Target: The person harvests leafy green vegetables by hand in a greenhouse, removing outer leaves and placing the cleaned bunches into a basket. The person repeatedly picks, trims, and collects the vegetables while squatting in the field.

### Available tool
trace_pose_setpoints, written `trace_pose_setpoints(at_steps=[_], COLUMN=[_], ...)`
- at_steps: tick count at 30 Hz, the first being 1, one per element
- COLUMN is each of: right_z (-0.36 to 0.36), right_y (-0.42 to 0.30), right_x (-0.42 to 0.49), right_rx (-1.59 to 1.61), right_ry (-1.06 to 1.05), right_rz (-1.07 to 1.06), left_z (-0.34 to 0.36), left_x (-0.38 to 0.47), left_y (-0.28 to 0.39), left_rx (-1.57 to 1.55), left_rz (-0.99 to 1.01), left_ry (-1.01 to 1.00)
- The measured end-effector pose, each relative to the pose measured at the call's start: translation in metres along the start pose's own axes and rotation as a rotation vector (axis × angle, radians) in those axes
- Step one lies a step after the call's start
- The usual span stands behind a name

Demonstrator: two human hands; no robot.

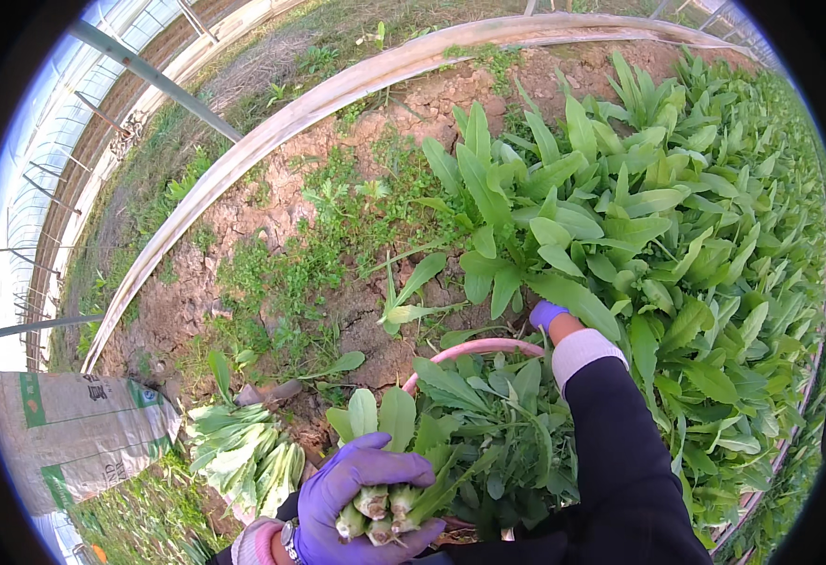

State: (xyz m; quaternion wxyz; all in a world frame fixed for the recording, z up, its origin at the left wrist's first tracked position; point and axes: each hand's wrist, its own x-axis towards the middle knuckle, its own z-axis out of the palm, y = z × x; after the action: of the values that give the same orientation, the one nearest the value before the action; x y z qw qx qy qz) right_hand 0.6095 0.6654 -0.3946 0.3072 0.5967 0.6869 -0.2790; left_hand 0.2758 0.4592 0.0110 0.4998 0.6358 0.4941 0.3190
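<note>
My left hand point(367, 491), in a purple glove, is closed around a bunch of leafy greens whose pale cut stem ends point(378, 512) face up toward me. Leaves from the bunch stick out past the fingers. Close by is a tub with a pink rim point(487, 346), heaped with loose green leaves point(519, 431). My right hand point(546, 314), also gloved, reaches beyond the tub to the base of the growing leafy plants point(568, 233). Foliage covers its fingers, so whatever they touch is hidden.
A bundle of cut greens point(247, 455) lies to the left, near a printed woven sack point(91, 434). Low weeds point(279, 282) cover cracked soil. A pale plastic sheet edge point(194, 201) curves behind it, with a metal greenhouse pole point(159, 81) beyond. Dense plants fill the right side.
</note>
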Motion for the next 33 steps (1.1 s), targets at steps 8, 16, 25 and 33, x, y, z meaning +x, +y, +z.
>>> trace_pose_setpoints(at_steps=[8,16,25,33], right_z=[-0.099,-0.110,-0.042,-0.003], right_y=[-0.007,0.041,0.019,0.012], right_x=[-0.176,-0.394,-0.524,-0.537], right_rx=[0.001,1.261,1.668,1.765], right_ry=[0.998,1.096,1.210,1.551], right_rz=[-0.018,-0.252,-0.505,-0.551], left_z=[0.013,0.055,0.095,0.125], left_x=[-0.020,-0.066,-0.107,-0.110], left_y=[0.028,0.047,0.047,0.047], left_rx=[-0.042,-0.401,-0.380,-0.376], left_rz=[0.214,0.378,0.305,0.244], left_ry=[-0.095,-0.167,-0.167,-0.173])
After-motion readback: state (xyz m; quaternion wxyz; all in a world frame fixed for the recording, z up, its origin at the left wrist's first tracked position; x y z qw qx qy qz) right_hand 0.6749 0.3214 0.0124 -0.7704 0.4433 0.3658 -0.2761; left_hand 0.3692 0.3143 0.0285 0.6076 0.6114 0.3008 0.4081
